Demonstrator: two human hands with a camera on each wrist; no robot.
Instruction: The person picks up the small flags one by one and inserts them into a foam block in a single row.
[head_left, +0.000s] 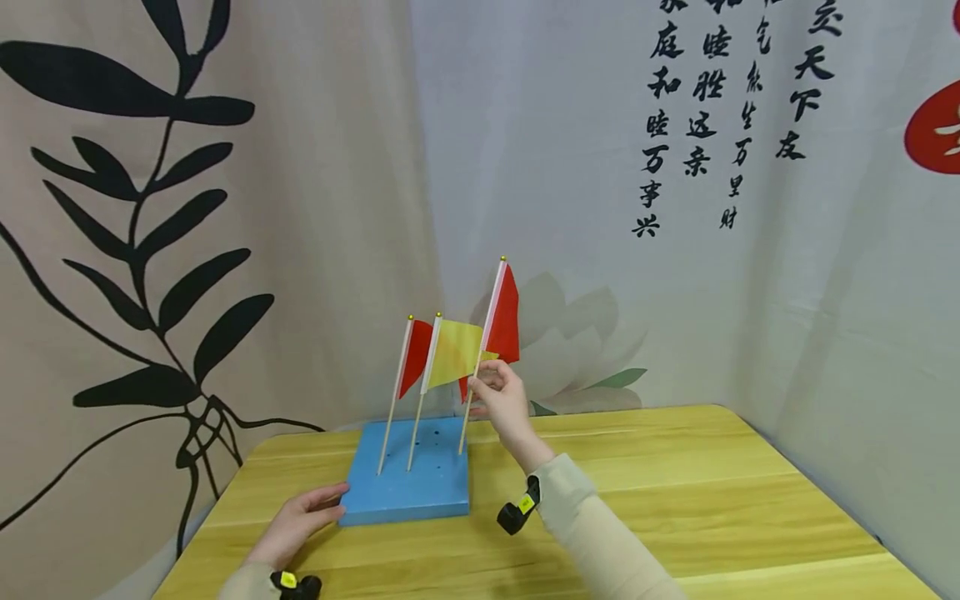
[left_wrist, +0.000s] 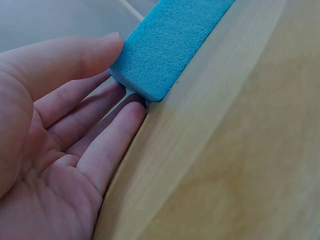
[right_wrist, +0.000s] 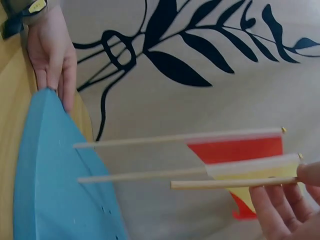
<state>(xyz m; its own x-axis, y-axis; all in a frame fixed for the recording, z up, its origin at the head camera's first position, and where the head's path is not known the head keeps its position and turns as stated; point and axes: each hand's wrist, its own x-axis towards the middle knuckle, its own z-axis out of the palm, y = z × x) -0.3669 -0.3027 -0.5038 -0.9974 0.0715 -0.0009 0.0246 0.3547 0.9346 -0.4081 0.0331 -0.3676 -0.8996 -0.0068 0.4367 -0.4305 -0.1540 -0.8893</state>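
Observation:
My right hand (head_left: 504, 402) pinches the thin wooden stick of a red flag (head_left: 504, 321) with a gold tip, tilted a little. In the right wrist view the stick's bare lower end (right_wrist: 175, 185) hangs apart from the blue foam block (right_wrist: 55, 165). My left hand (head_left: 303, 521) rests its thumb and fairly straight fingers against the block's near left corner. Standing in the block are another red flag (head_left: 417, 354) and a yellow flag (head_left: 453, 354). A patch of red shows below the yellow cloth; which flag it belongs to I cannot tell.
Small dark holes (head_left: 437, 432) dot the top of the block. Under it lies a wood-grain table (head_left: 637, 500). Close behind hangs a pale curtain (head_left: 337, 208) printed with black leaves and characters. A band with a small black device circles each wrist.

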